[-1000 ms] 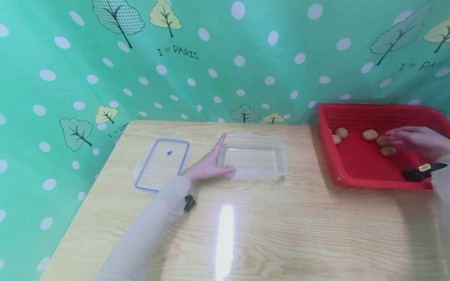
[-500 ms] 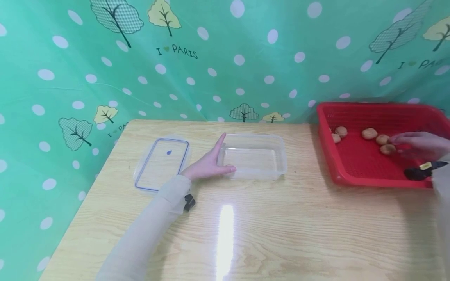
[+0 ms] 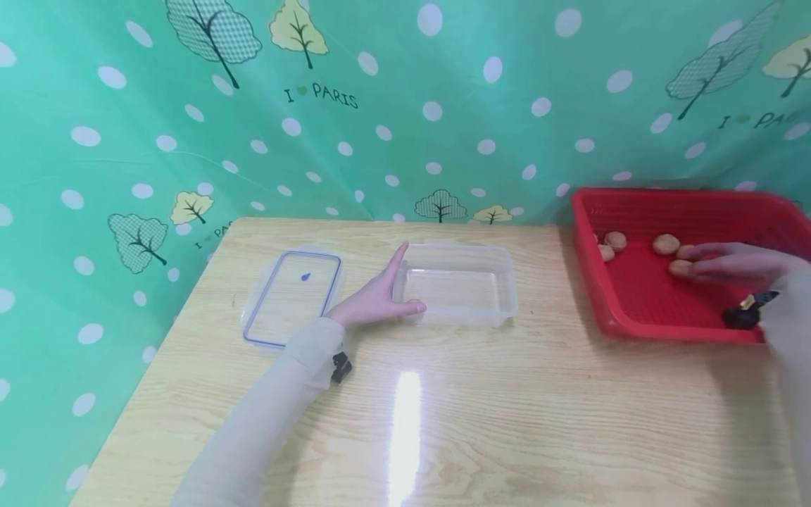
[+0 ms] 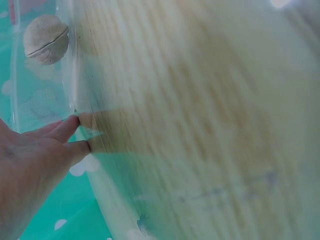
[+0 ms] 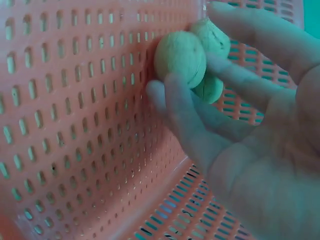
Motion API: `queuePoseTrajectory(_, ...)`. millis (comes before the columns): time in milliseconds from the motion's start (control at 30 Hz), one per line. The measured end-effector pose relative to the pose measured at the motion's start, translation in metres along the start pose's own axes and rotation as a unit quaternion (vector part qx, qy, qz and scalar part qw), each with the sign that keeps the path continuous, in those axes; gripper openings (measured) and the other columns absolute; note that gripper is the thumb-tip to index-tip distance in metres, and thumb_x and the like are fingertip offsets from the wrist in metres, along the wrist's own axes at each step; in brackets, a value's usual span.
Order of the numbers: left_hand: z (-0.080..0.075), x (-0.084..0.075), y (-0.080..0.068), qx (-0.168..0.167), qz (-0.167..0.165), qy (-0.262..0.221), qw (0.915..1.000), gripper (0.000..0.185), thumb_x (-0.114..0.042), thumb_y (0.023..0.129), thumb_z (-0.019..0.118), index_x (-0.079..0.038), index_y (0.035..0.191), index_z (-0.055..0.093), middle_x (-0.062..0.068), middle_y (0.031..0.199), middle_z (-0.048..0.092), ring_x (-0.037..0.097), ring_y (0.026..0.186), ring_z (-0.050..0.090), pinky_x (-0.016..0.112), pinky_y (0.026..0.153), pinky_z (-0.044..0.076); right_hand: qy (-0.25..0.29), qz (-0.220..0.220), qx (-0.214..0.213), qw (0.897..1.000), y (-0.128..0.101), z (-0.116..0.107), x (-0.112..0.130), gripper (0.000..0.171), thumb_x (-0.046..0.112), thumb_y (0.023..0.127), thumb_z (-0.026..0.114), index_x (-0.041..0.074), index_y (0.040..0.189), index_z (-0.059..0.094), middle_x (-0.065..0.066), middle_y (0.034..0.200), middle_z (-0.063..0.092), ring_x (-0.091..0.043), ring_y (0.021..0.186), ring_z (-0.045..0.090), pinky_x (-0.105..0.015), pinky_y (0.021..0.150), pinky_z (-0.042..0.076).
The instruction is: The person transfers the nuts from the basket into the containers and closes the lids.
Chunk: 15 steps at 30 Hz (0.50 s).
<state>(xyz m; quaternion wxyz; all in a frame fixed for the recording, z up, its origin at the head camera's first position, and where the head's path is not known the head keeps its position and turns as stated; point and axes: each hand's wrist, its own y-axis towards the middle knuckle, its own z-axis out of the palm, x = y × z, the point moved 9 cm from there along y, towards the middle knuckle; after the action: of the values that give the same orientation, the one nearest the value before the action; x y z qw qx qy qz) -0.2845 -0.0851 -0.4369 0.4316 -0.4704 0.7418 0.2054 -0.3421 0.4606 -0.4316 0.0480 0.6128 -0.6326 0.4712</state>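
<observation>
In the head view my left hand [image 3: 375, 299] rests against the left end of a clear plastic container [image 3: 456, 318], thumb and index finger spread along it. Its straight fingertips touch the container's edge in the left wrist view, where a walnut [image 4: 46, 39] shows through the clear plastic. My right hand [image 3: 738, 263] reaches into the red basket [image 3: 611, 303]. The right wrist view shows its fingertips on either side of a walnut [image 5: 179, 59], beside the basket's slotted surface. Two other walnuts sit close behind that one, partly hidden by fingers.
A clear lid [image 3: 293, 299] with a blue seal lies on the wooden table [image 3: 507, 415], left of the container. More walnuts [image 3: 614, 241] lie at the basket's left side, and one [image 3: 666, 244] near its middle. A green printed cloth [image 3: 380, 70] hangs behind.
My right hand first draws back slightly, then moves left onto the front walnut, which has shifted a little left. The left hand and container stay in place.
</observation>
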Motion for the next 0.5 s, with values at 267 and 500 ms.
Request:
queuePoseTrajectory(267, -0.001, 0.002, 0.002, -0.002, 0.009, -0.008, 0.9999, 0.118, -0.04, 0.08, 0.079, -0.037, 0.152, -0.016, 0.01, 0.16, 0.0, 0.027, 0.144, 0.011, 0.046, 0.115, 0.014, -0.082, -0.026, 0.001, 0.996, 0.011, 0.009, 0.026, 0.078, 0.026, 0.09, 0.069, -0.014, 0.143, 0.027, -0.034, 0.135, 0.041, -0.034, 0.109, 0.052, -0.041, 0.08, 0.057)
queuePoseTrajectory(500, 0.001, 0.004, 0.002, 0.002, 0.004, -0.005, 1.0, 0.118, -0.045, 0.079, 0.077, -0.041, 0.15, -0.016, 0.005, 0.161, -0.002, 0.028, 0.144, 0.012, 0.048, 0.114, 0.017, -0.095, -0.073, -0.025, 0.992, 0.021, 0.01, 0.041, 0.059, 0.02, 0.087, 0.072, -0.007, 0.131, 0.044, -0.012, 0.116, 0.057, -0.018, 0.098, 0.055, -0.036, 0.074, 0.056)
